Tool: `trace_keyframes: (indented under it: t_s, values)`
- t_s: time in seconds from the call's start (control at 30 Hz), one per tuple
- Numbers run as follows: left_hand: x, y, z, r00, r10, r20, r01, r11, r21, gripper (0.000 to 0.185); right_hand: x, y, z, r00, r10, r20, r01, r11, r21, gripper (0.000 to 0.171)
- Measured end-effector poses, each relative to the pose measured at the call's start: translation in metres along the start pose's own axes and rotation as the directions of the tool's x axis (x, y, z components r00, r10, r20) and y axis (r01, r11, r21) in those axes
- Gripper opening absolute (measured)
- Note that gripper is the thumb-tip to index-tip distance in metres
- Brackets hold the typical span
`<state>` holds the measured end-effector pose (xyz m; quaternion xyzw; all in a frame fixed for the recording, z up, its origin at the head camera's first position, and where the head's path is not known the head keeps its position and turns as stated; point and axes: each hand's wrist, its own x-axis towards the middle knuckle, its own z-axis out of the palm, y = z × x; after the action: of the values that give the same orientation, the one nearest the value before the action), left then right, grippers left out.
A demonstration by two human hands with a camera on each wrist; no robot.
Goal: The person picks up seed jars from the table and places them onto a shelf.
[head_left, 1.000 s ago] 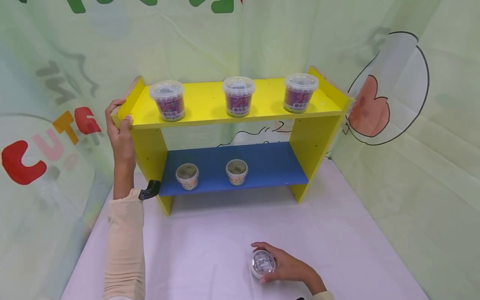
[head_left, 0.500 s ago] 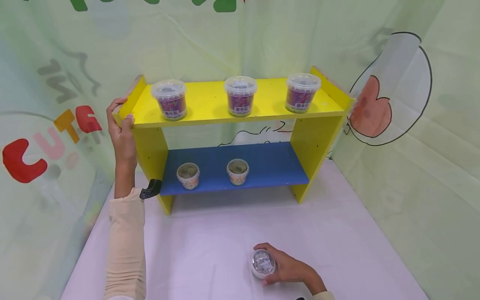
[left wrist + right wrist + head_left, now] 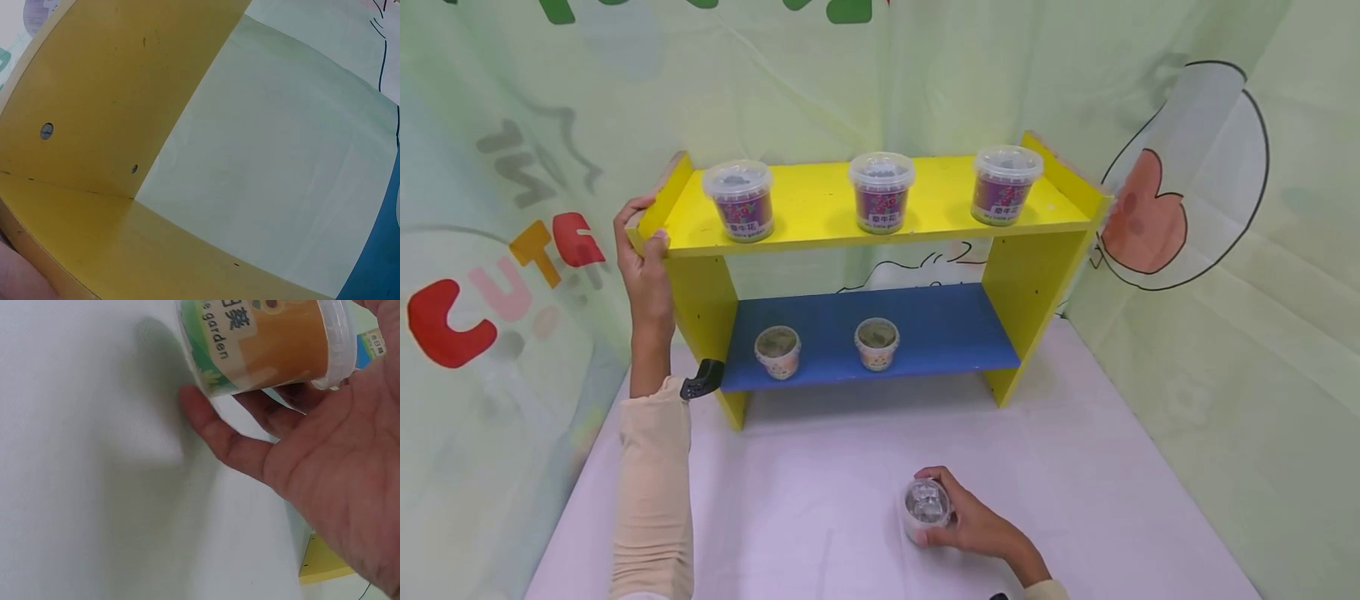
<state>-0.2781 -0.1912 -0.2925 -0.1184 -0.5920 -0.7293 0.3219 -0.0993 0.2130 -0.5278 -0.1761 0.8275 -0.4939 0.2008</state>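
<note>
My left hand [image 3: 649, 287] grips the upper left corner of a yellow and blue shelf unit [image 3: 820, 243], with its thumb on the front edge. In the left wrist view only a bit of that hand [image 3: 22, 275] shows beside the yellow panel [image 3: 94, 94]. Over the table my right hand [image 3: 977, 523] holds a small clear-lidded plastic tub [image 3: 925, 507] around its side. An orange and green label wraps this tub [image 3: 275, 344] in the right wrist view, where fingers [image 3: 231, 440] curl about it. A shadow lies on the cloth beside it.
Three purple-labelled tubs, left [image 3: 743, 204], middle [image 3: 881, 196] and right [image 3: 1003, 187], stand on the yellow top. Two smaller tubs, left [image 3: 778, 354] and right [image 3: 876, 346], stand on the blue lower shelf [image 3: 947, 321]. White cloth [image 3: 797, 500] covers the table; printed curtains [image 3: 1210, 350] surround it.
My right hand has shifted the tub slightly up and away from me, and more of the tub's side shows. My left hand keeps its place on the shelf unit.
</note>
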Motion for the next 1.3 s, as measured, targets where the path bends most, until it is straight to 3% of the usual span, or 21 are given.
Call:
trace_keyframes:
  t_s: [0.17,0.37,0.67,0.9,1.3]
  values:
    - [0.002,-0.001,-0.001,1.000,0.000,-0.001,0.000,1.000,-0.016,0.040,0.002,-0.002,-0.001,0.997,0.044,-0.070,-0.039,0.997,0.070,0.074]
    - [0.003,-0.002,-0.002,1.000,-0.016,-0.005,0.016,1.000,0.001,0.041,0.003,-0.003,-0.004,0.987,-0.004,-0.163,0.022,0.994,0.106,0.071]
    - [0.002,0.000,-0.001,1.000,-0.023,-0.005,0.023,1.000,0.009,0.041,0.003,-0.002,-0.007,0.980,-0.036,-0.197,0.058,0.993,0.106,0.070]
    - [0.001,0.000,-0.001,1.000,-0.003,-0.005,0.004,1.000,0.030,0.041,0.004,0.003,-0.008,0.974,-0.025,-0.225,0.065,0.983,0.171,0.072]
    - [0.004,0.000,0.000,1.000,-0.022,-0.004,0.022,1.000,-0.015,0.041,0.007,0.006,-0.016,0.952,-0.046,-0.301,0.110,0.974,0.199,0.073]
